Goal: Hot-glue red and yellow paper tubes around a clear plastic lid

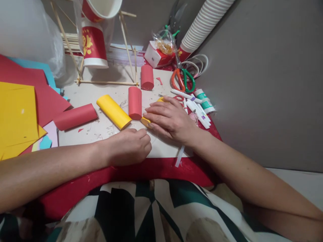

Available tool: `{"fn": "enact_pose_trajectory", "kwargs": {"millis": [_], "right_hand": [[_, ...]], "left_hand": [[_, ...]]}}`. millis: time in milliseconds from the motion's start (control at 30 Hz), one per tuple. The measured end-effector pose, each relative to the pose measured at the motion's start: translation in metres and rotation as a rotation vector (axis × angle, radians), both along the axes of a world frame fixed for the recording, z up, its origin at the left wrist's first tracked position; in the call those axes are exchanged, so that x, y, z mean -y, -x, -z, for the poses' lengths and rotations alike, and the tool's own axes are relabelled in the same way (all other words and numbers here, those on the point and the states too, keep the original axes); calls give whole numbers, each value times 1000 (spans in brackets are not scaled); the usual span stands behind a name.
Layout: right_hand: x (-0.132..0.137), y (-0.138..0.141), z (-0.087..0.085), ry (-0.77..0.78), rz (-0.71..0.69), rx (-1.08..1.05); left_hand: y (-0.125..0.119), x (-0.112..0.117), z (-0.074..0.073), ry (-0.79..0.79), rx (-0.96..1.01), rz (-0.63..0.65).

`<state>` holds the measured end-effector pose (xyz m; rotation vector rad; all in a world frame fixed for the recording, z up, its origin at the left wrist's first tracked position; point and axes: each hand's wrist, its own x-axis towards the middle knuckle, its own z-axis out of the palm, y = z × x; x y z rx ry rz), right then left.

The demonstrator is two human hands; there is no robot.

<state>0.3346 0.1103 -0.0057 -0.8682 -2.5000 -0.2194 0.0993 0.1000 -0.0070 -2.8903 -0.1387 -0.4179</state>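
My right hand (pixel 171 117) lies flat with its fingers stretched out over a yellow paper tube (pixel 145 121), most of which it hides. Closed in a loose fist, my left hand (pixel 132 146) rests palm down on the board (pixel 83 92); whatever its fingers hold, if anything, is hidden. Just beyond the left hand lies another yellow paper tube (pixel 113 111), slanted. A red paper tube (pixel 135 103) sits between the two yellow ones, and a second red tube (pixel 147 77) is farther back. A longer red tube (pixel 75 117) lies at the left.
Coloured paper sheets (pixel 17 114) cover the left side. A stick frame (pixel 106 82) with hanging paper cups (pixel 94 43) stands behind. At the right are scissors (pixel 183 79), white markers (pixel 199 112), a glue roll-like cylinder (pixel 205 101) and stacked cups (pixel 207 25) by the wall.
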Motion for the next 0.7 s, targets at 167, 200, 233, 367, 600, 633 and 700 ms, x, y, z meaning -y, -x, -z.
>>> {"fn": "enact_pose_trajectory", "kwargs": {"millis": [167, 200, 233, 367, 600, 633, 700], "right_hand": [[1, 2, 3, 75, 61, 9], [2, 2, 3, 94, 73, 16], [2, 3, 3, 105, 81, 20], [4, 1, -5, 90, 58, 0], [18, -16, -35, 76, 113, -116], [20, -16, -34, 75, 118, -96], [24, -14, -26, 78, 133, -26]], "left_hand": [[1, 0, 1, 2, 3, -3], [1, 0, 1, 0, 3, -4], [2, 0, 2, -2, 4, -5], [1, -1, 3, -9, 37, 6], [2, -1, 3, -37, 34, -1], [2, -2, 4, -40, 41, -1], [2, -2, 4, -46, 64, -1]]}}
